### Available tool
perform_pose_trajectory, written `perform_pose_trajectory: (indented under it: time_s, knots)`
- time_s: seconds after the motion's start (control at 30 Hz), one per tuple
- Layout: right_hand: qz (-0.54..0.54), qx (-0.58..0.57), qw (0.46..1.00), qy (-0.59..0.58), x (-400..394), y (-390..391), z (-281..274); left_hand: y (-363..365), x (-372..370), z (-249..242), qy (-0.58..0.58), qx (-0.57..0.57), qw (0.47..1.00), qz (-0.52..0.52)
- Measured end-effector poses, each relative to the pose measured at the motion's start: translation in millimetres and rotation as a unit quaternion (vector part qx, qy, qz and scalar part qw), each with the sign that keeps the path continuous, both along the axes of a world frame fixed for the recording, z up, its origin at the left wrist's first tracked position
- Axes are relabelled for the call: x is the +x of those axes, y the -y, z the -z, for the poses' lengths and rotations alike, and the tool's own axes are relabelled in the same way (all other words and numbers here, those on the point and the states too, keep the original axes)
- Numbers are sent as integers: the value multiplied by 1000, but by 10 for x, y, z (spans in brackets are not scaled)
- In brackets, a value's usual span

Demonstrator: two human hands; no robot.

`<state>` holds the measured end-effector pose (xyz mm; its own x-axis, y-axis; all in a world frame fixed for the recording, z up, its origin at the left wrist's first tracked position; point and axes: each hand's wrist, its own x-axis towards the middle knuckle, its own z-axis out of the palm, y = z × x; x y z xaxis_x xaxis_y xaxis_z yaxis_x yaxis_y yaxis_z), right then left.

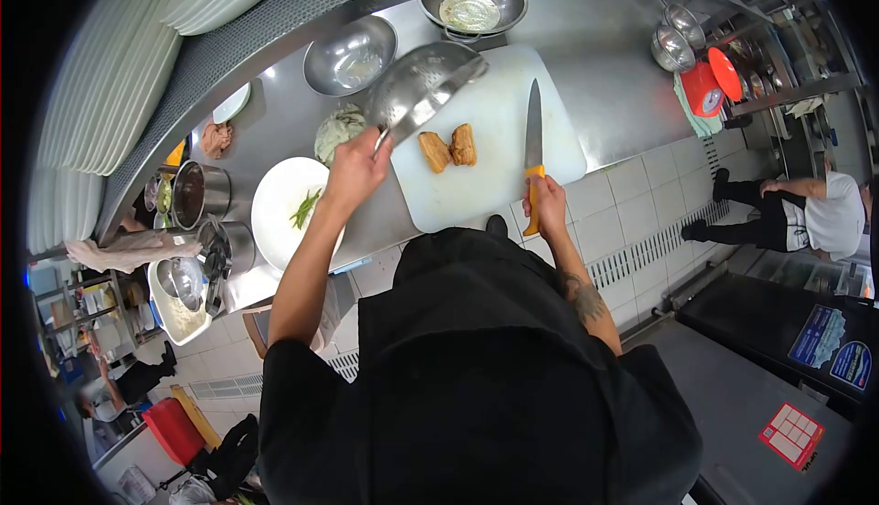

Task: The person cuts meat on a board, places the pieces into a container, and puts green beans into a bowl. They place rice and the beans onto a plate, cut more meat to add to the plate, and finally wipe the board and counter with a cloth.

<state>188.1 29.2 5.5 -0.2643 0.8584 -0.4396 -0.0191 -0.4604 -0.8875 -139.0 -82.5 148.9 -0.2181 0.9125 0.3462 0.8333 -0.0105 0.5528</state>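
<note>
My left hand (359, 172) is closed on the edge of a metal colander (417, 84), which is tilted above the far left part of the white cutting board (494, 198). Two browned pieces of food, perhaps cooked meat, lie on the board: the left piece (434, 152) and the right piece (464, 144) almost touch. A knife (535, 134) with a yellow handle is in my right hand (548, 203), its blade pointing away from me over the board's right side. Left of the board stands a white plate (275, 207) with green strips (305, 208) on it.
Two metal bowls, one at the back left (351, 54) and one farther back (473, 10), stand beyond the board. A crumpled cloth (339, 130) lies beside it. A red scale (703, 90) is at the right. Stacked plates (105, 93) fill the upper left. A co-worker (806, 207) stands at right.
</note>
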Motion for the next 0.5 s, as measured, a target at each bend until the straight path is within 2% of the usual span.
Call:
perform_pose_trajectory:
  time_s: [0.1, 0.23, 0.3, 0.33, 0.37, 0.4, 0.43, 0.5]
  knots:
    - [-3, -3, 1000, 7, 0, -7, -7, -111, -215, 85, -15, 43, 999, -29]
    - [-11, 5, 1000, 20, -10, -9, -60, -239, -524, -51, 12, 100, 974, -204]
    - [-13, 5, 1000, 24, -2, -9, -31, -396, -1019, 268, 29, 145, 952, -267]
    - [-14, 9, 999, 28, -4, -14, -18, -473, -1239, 387, 28, 143, 952, -267]
    - [-15, 8, 999, 28, -9, -9, -14, -544, -1438, 496, 270, 162, 914, -254]
    - [-15, 9, 999, 29, -8, -9, -20, -599, -1599, 602, 497, 172, 820, -225]
    - [-17, 12, 999, 30, 0, -5, -29, -644, -1753, 743, 498, 172, 819, -227]
    - [-21, 4, 999, 31, 6, -7, -49, -716, -1952, 938, 596, 116, 746, -273]
